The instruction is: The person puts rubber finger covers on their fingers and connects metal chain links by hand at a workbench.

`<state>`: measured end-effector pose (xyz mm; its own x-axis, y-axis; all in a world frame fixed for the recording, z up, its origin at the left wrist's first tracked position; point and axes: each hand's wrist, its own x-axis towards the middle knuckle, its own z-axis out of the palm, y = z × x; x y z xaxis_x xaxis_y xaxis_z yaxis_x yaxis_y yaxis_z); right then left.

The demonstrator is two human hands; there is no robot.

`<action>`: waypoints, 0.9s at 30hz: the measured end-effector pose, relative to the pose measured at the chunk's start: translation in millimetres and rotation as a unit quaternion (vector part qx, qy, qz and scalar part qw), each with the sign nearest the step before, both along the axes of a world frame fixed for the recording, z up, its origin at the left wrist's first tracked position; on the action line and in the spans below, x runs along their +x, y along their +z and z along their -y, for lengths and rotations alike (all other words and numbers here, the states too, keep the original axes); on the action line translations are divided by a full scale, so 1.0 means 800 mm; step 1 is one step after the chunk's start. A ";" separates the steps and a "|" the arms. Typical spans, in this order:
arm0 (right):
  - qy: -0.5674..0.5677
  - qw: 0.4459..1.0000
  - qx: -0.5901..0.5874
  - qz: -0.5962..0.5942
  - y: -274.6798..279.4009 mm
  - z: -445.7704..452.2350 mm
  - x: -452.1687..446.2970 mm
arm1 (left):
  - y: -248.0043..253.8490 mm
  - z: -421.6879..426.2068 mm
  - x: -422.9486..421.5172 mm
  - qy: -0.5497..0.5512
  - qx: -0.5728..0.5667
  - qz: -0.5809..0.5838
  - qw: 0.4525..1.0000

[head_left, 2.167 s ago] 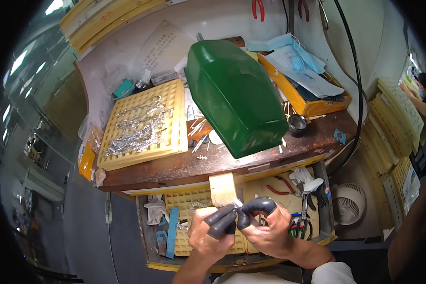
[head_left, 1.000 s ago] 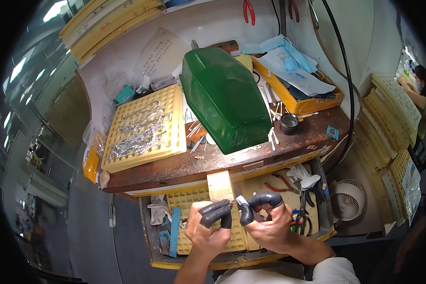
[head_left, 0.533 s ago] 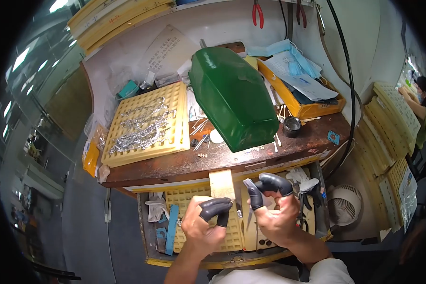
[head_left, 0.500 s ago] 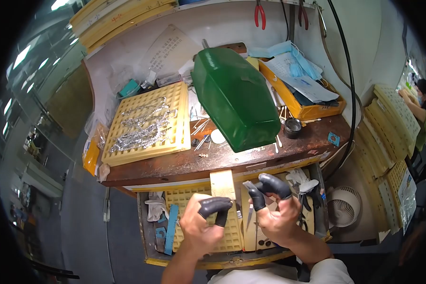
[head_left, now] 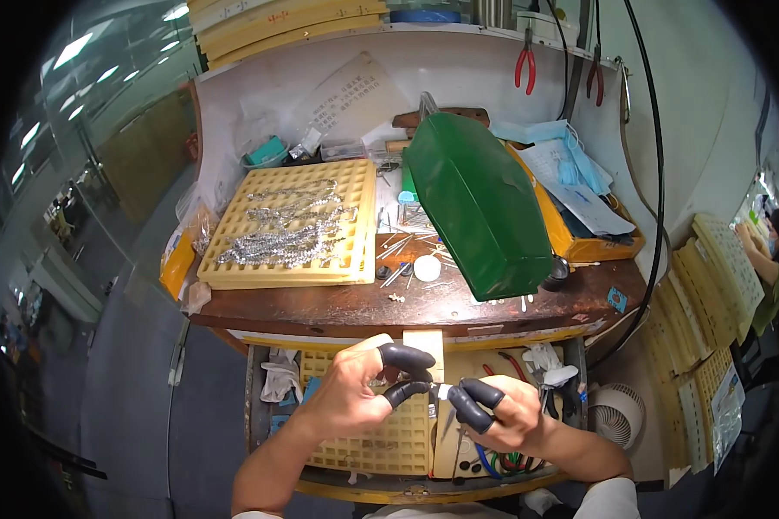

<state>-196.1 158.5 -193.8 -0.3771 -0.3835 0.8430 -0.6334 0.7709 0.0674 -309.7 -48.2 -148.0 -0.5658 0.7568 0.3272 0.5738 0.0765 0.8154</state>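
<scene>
The white piece (head_left: 444, 392) is between the two hands, above the open drawer (head_left: 415, 491) and near the end of the wooden peg (head_left: 422, 348). The right hand (head_left: 518, 413) grasps it with covered finger and thumb. The left hand (head_left: 348, 387) pinches a tiny piece (head_left: 431, 381), too small for me to name; whether the two pieces touch, I cannot tell. In my judgement, both hands should be steady and the pressure light, because smooth covers may slip. It seems wise to work over the yellow tray (head_left: 372, 445), so it could catch a fall. Farther back, the green hood (head_left: 480, 208) stands beside the chains (head_left: 286, 244)
</scene>
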 end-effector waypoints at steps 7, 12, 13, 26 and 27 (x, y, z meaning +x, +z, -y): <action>0.032 0.999 0.039 -0.020 0.003 -0.002 -0.007 | -0.003 0.001 -0.014 -0.032 -0.005 -0.032 0.999; 0.027 0.996 0.082 -0.028 0.004 -0.002 -0.011 | -0.003 0.002 -0.017 -0.047 -0.009 -0.064 0.997; 0.024 0.996 0.085 -0.029 0.008 -0.001 -0.011 | -0.002 0.002 -0.017 -0.046 -0.008 -0.063 0.997; 0.035 0.989 0.137 -0.047 0.017 0.000 -0.019 | -0.002 0.000 -0.022 -0.078 0.022 -0.109 0.991; 0.036 0.987 0.145 -0.054 0.015 -0.001 -0.018 | -0.002 0.000 -0.022 -0.080 0.025 -0.109 0.990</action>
